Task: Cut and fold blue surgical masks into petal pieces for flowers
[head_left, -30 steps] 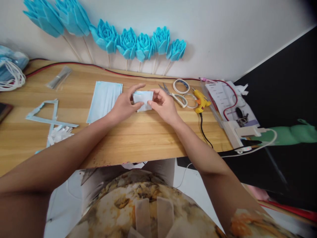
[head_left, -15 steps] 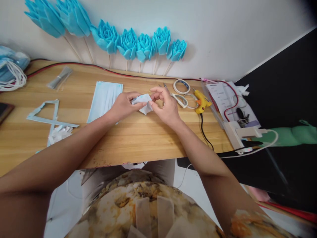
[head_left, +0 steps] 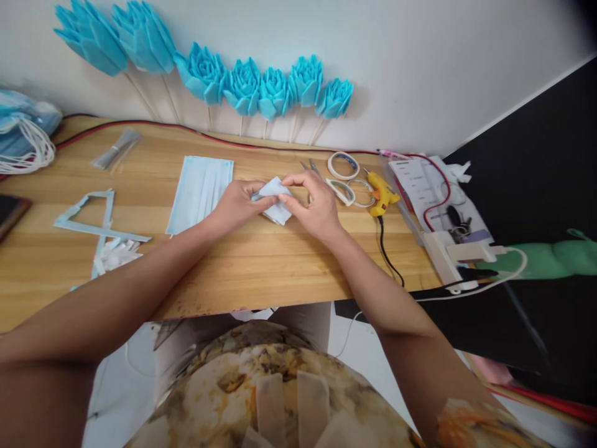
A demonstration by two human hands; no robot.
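Both of my hands meet over the middle of the wooden table around a small folded piece of pale blue mask fabric. My left hand pinches its left edge with thumb and fingers. From the right, my right hand curls its fingers over the top corner of the piece. The piece is tilted, one corner pointing up. A flat blue face mask lies just left of my left hand.
Scissors, a tape roll and a yellow glue gun lie to the right, with a power strip and cables beyond. Blue fabric flowers on sticks lean on the wall. Mask trimmings lie at left.
The flat rectangle of fabric has been folded and turned into a tilted, pointed shape. Both hands have closed in on it and sunk slightly toward the table.
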